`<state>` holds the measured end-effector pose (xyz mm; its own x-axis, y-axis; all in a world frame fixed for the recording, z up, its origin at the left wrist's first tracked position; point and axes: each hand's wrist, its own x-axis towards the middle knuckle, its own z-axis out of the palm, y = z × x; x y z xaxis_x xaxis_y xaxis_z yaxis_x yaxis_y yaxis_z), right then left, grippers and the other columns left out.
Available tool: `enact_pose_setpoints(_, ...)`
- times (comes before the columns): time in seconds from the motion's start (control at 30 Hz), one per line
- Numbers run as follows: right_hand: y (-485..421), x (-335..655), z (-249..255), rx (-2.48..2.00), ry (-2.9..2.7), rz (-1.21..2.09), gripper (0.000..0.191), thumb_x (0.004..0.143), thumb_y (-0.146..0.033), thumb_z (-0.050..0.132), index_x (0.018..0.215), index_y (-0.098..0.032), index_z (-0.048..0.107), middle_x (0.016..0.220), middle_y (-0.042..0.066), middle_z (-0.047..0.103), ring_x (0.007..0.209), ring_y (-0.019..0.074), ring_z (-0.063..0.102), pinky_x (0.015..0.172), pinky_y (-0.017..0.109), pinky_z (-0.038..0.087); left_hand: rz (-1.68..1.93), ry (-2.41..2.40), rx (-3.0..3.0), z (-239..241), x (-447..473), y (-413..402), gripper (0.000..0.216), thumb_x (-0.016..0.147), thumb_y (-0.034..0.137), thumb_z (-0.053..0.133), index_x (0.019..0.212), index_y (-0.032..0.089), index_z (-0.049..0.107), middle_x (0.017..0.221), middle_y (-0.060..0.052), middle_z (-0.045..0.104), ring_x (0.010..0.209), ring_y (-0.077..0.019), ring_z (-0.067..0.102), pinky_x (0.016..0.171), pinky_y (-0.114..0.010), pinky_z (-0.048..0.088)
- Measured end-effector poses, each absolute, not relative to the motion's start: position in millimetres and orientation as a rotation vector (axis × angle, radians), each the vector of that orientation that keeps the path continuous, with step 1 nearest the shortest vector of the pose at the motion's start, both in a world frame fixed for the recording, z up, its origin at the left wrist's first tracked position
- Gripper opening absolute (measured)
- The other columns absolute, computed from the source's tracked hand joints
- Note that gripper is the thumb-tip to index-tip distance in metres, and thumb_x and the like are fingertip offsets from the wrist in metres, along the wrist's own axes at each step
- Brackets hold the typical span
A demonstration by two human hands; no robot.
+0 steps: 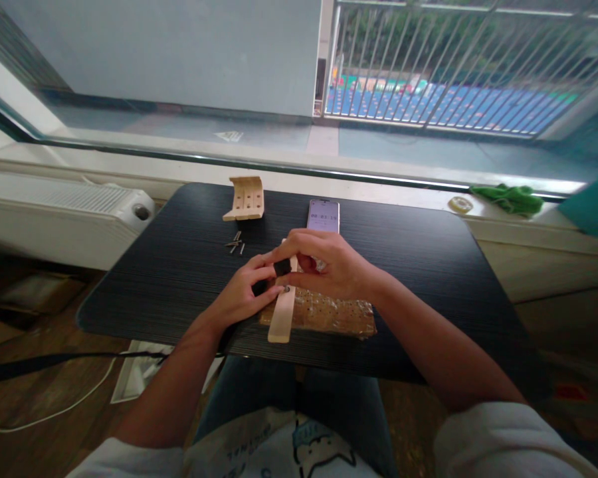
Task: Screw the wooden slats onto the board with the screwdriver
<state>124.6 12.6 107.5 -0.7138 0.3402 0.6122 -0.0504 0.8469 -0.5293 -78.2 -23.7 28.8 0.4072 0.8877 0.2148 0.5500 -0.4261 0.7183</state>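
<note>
My right hand (329, 265) is closed in a pinch on a small black tool (282, 267) held upright over a pale wooden slat (284, 312). The slat lies across a brown perforated board (339, 313) near the table's front edge. My left hand (244, 292) rests beside it, fingers curled against the slat and the black tool's base. A small screw or hole (286, 289) shows on the slat just under the tool.
On the dark table (179, 265) lie several loose screws (236, 244), a curved wooden piece with holes (246, 198) and a phone (323, 216) with its screen lit. A white radiator (60, 212) stands at the left, a green cloth (511, 198) on the windowsill.
</note>
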Motion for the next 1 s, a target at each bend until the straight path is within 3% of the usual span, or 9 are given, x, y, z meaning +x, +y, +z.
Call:
enact_pose_setpoints(0.2, 12.7, 123.6, 104.5, -0.265, -2.273, 0.670, 0.020, 0.086, -0.021, 0.062, 0.104, -0.013, 0.061, 0.082, -0.001, 0.056, 0.057, 0.0021, 0.041, 0.053, 0.017, 0.036, 0.811, 1.194, 2.121, 29.2, -77.9, -23.2, 0.020, 0.083, 0.035, 0.057, 0.082, 0.017, 0.065, 0.110, -0.009, 0.062, 0.103, -0.0262, 0.058, 0.090, -0.039, 0.048)
enact_pose_setpoints(0.53, 12.3, 122.1, 99.9, -0.274, -2.218, 0.594, 0.024, 0.077, -0.014, 0.070, 0.098, -0.011, 0.060, 0.076, -0.004, 0.051, 0.055, 0.0011, 0.039, 0.052, 0.015, 0.035, 0.843, 1.195, 2.136, 27.5, -79.1, -23.4, 0.021, 0.083, 0.036, 0.057, 0.085, 0.016, 0.064, 0.096, -0.007, 0.062, 0.095, -0.0239, 0.060, 0.086, -0.037, 0.049)
enact_pose_setpoints(0.77, 11.0, 120.8, 98.7, -0.315, -2.207, 0.566, 0.022, 0.079, -0.026, 0.070, 0.093, -0.013, 0.058, 0.074, -0.005, 0.050, 0.054, 0.0020, 0.038, 0.053, 0.016, 0.037, 0.853, 1.187, 2.182, 26.9, -79.0, -23.3, 0.020, 0.083, 0.034, 0.056, 0.085, 0.016, 0.064, 0.095, -0.007, 0.061, 0.091, -0.0228, 0.059, 0.081, -0.035, 0.049)
enact_pose_setpoints(1.0, 8.5, 120.3, 98.4, -0.338, -2.196, 0.552, 0.026, 0.078, -0.016, 0.069, 0.099, -0.015, 0.054, 0.083, -0.003, 0.055, 0.053, 0.0009, 0.038, 0.052, 0.016, 0.038, 0.853, 1.192, 2.160, 27.5, -78.2, -23.8, 0.022, 0.083, 0.036, 0.056, 0.084, 0.017, 0.066, 0.093, -0.007, 0.061, 0.093, -0.0241, 0.059, 0.084, -0.037, 0.049)
